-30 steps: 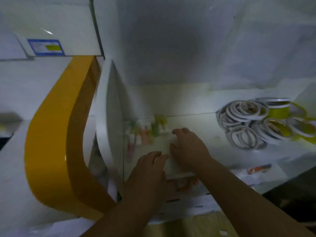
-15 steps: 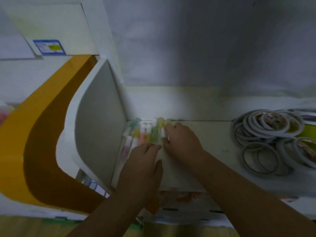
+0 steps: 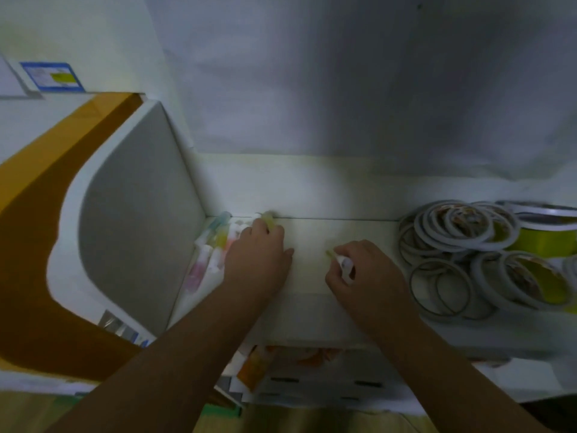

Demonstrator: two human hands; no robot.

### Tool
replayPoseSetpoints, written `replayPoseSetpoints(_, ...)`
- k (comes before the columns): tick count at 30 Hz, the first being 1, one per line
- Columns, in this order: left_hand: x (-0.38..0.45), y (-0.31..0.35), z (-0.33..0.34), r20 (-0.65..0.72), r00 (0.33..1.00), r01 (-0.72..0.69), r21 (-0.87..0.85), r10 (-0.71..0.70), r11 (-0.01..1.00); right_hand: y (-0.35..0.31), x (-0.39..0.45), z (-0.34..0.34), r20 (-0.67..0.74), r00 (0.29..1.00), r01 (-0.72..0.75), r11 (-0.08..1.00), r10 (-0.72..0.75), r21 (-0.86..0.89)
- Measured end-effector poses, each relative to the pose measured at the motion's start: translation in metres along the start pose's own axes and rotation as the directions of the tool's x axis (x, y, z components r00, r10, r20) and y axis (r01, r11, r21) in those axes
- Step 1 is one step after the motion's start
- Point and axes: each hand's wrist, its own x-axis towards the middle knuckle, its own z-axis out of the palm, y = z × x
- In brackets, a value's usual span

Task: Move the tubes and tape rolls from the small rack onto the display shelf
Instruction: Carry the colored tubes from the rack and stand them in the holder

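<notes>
Several small coloured tubes [image 3: 215, 242] lie in a row on the white display shelf [image 3: 312, 232], packed against its left side wall. My left hand [image 3: 259, 260] rests palm-down over the right end of that row, fingertips on a yellowish tube [image 3: 268, 217] by the back wall. My right hand [image 3: 359, 276] is farther right on the shelf and pinches one small tube [image 3: 338, 260] with a greenish tip and white body. A pile of tape rolls [image 3: 462, 245] lies on the shelf at the right.
A curved white side panel [image 3: 134, 207] bounds the shelf on the left, with a yellow-brown band [image 3: 40, 214] beyond it. A wide yellow-green roll [image 3: 549, 232] sits at the far right. Printed packets [image 3: 281, 364] lie below the shelf's front edge.
My right hand has drawn away from the tube row to the right, holding one tube. My left hand has slid forward onto the row's right end. The view has shifted closer.
</notes>
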Motion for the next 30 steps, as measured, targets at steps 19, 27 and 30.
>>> replayPoseSetpoints(19, -0.023, 0.024, -0.009, 0.001, 1.000, -0.028, -0.179, 0.028, 0.984, 0.029, -0.030, -0.038, -0.040, 0.999, -0.019, 0.989, 0.025, 0.148)
replayPoseSetpoints(27, -0.069, 0.011, -0.034, -0.181, 0.970, 0.035, -0.556, -0.162, 0.830, 0.015, -0.026, -0.033, -0.030, 0.999, 0.046, 0.989, -0.043, 0.142)
replayPoseSetpoints(30, -0.086, 0.003, -0.044, -0.248, 0.949, 0.012, -0.592, -0.197, 0.806, 0.001, -0.028, -0.030, -0.006, 0.999, 0.047, 0.989, -0.046, 0.141)
